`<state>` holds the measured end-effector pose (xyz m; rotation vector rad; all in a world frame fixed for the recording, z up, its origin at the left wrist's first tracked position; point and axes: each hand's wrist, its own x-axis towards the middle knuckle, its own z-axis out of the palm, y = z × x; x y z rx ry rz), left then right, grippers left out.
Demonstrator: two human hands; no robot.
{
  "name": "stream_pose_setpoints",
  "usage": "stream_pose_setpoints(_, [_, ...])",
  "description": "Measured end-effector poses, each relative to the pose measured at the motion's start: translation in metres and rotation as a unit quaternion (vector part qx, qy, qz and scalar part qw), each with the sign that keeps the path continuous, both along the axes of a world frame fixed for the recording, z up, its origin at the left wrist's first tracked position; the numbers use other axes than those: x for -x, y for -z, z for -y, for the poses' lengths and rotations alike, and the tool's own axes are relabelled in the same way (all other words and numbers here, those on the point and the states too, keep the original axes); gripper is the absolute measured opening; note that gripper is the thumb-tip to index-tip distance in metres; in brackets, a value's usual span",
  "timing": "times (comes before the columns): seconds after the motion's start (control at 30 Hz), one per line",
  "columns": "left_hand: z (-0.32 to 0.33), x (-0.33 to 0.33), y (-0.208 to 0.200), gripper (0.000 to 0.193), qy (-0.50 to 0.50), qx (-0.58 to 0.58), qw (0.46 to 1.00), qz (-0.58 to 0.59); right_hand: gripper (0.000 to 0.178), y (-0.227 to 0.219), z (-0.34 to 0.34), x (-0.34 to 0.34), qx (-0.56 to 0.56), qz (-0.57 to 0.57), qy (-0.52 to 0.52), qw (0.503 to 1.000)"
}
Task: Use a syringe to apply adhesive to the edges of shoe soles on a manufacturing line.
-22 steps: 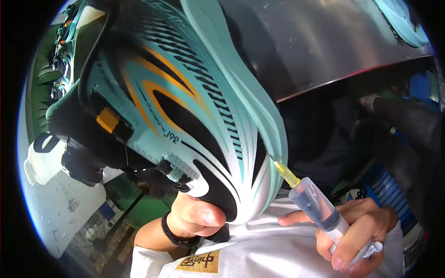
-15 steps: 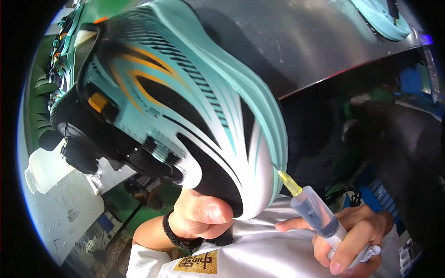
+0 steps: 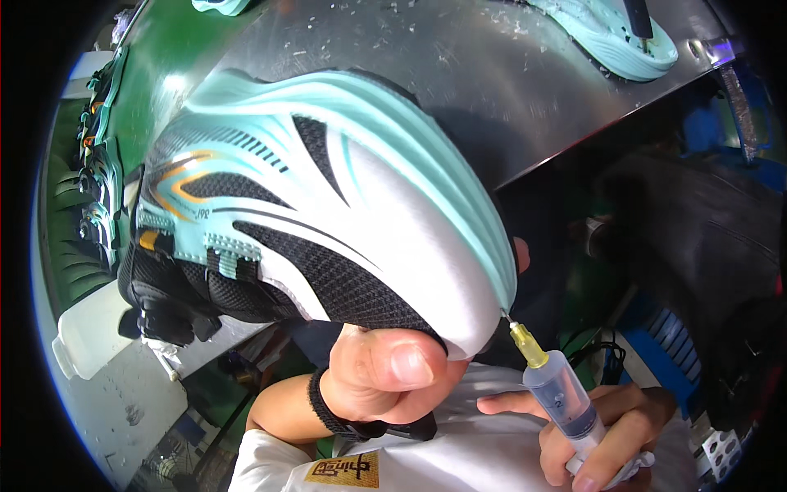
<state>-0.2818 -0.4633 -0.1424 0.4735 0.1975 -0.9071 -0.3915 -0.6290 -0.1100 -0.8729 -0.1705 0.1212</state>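
My left hand [image 3: 389, 373] is closed on the toe end of a sneaker [image 3: 426, 238]. Its thumb presses the black mesh and white toe, and a fingertip shows past the sole's edge. Teal, white and black, with orange lines, the shoe lies on its side in the air, its teal sole [image 3: 434, 156] turned up and to the right. In my right hand [image 3: 607, 435] is a syringe [image 3: 561, 394] of clear liquid with a yellow-hubbed needle [image 3: 529, 344]. The needle tip touches the seam between sole and upper at the toe. My right index finger points out to the left.
Behind the shoe is a metal tabletop [image 3: 484, 57], with a teal sole [image 3: 607, 41] at its far right. Several shoes [image 3: 102, 180] line a green rack at the left. A translucent white bottle [image 3: 90, 332] lies below them. Blue crates [image 3: 664, 344] stand low on the right.
The shoe has turned and dropped lower in view, showing more of its toe side. The needle tip, beside the sole edge before, now meets the seam at the toe. Both hands keep their holds.
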Motion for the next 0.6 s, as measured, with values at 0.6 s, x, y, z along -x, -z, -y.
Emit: stream_pose_setpoints(0.6, [0.042, -0.024, -0.012, 0.067, -0.018, 0.057, 0.995, -0.083, 0.02, 0.025, 0.007, -0.006, -0.103, -0.145, -0.196, 0.964])
